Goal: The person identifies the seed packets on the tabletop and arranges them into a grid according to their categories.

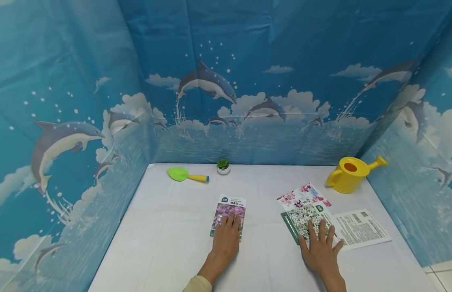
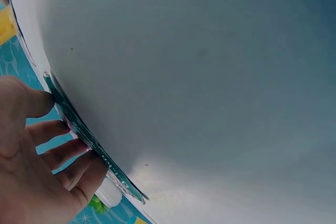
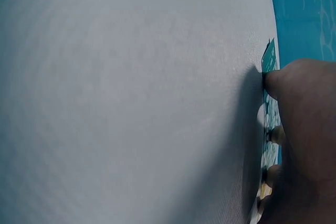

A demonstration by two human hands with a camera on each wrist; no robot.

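A seed packet with purple flowers point(image 1: 231, 207) lies on the white tabletop point(image 1: 167, 227), left of centre. My left hand point(image 1: 226, 241) rests on its lower half, fingers pointing forward. In the left wrist view, the thumb and fingertips touch the packet point(image 2: 86, 135). Further right, my right hand point(image 1: 322, 253) is spread over a green-edged packet with white flowers point(image 1: 302, 217), covering its lower part. That packet overlaps a pink-flowered packet point(image 1: 302, 196) behind it. Beside it on the right lies a white packet with printed text point(image 1: 362, 229).
A yellow watering can point(image 1: 346, 178) stands at the back right. Along the back are a small potted succulent point(image 1: 223, 167) and a toy trowel point(image 1: 185, 175) with a green blade and yellow handle. Blue dolphin-print curtains point(image 1: 226, 134) enclose the table's back and sides.
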